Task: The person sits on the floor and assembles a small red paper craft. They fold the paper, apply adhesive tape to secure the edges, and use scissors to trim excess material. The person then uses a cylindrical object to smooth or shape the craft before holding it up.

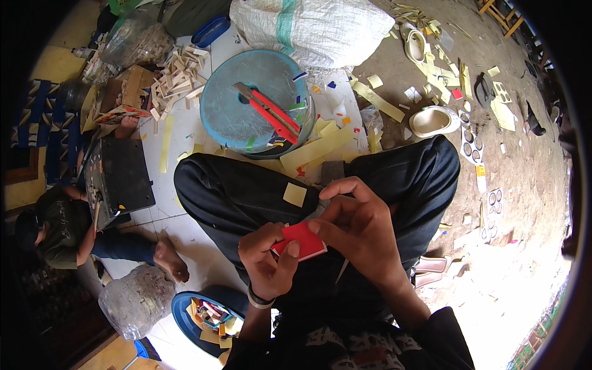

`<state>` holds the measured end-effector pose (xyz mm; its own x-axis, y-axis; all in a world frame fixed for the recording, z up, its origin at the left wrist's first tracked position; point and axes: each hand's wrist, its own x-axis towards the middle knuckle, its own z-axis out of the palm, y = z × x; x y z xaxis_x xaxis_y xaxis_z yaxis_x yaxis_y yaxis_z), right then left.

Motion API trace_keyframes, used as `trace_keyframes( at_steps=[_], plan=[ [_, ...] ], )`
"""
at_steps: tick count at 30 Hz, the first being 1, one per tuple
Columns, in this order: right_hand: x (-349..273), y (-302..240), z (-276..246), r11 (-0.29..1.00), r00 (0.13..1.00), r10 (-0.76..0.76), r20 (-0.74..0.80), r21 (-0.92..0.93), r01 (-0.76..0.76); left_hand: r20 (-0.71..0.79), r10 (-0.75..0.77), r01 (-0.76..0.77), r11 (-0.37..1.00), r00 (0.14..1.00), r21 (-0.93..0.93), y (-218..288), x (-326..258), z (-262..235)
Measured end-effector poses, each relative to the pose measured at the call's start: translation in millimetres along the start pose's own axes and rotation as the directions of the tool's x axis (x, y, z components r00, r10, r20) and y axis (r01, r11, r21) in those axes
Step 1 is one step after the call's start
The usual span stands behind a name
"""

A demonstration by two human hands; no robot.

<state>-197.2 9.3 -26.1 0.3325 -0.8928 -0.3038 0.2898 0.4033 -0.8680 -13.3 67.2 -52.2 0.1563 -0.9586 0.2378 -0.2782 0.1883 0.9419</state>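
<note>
A small red rectangular piece (301,239) with a pale lower edge is held over my lap. My left hand (266,256) grips it from the left, with the thumb lying on its red face. My right hand (364,225) is at its upper right corner, where thumb and bent fingers pinch; the index finger arches above. A pale yellow square of paper (295,194) lies on my dark trousers just above the piece. Ahead of my knees, a red utility knife (271,114) rests on the round blue-green lid (228,80) of a tub.
Wooden pieces (179,80) are heaped at the far left. A blue tub (182,302) with coloured pieces stands near my left side. A person (61,228) sits at the left beside a black board (126,172). Yellow paper strips (379,102) and pale shoes (435,121) lie at the right.
</note>
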Motion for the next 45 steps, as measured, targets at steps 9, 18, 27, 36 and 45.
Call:
trace_keyframes(
  at_steps=[9,18,27,36,45],
  plan=[
    [1.2,0.3,-1.0,0.999,1.000,-0.005,0.012,-0.041,0.005,-0.018,-0.044,0.044,0.999,0.999,0.009,-0.4,-3.8,-1.7],
    [0.6,-5.4,-4.3,0.947,0.966,-0.160,-0.201,-0.308,0.093,-0.195,0.033,-0.053,0.994,0.980,-0.096,-4.9,-4.2,-3.1],
    [-7.8,9.0,1.4,0.980,0.964,0.163,0.210,0.076,-0.183,-0.065,0.076,-0.081,0.994,0.995,-0.068,-2.7,-0.9,-3.0],
    [-11.2,2.9,-7.1,0.944,0.938,0.230,0.260,0.176,-0.280,-0.101,0.119,-0.130,0.986,0.988,-0.107,2.5,8.8,6.5],
    [-11.7,17.4,3.0,0.996,0.975,-0.079,0.210,0.062,0.068,-0.159,-0.005,-0.029,0.978,0.987,-0.208,7.3,-0.8,12.7]
  ],
)
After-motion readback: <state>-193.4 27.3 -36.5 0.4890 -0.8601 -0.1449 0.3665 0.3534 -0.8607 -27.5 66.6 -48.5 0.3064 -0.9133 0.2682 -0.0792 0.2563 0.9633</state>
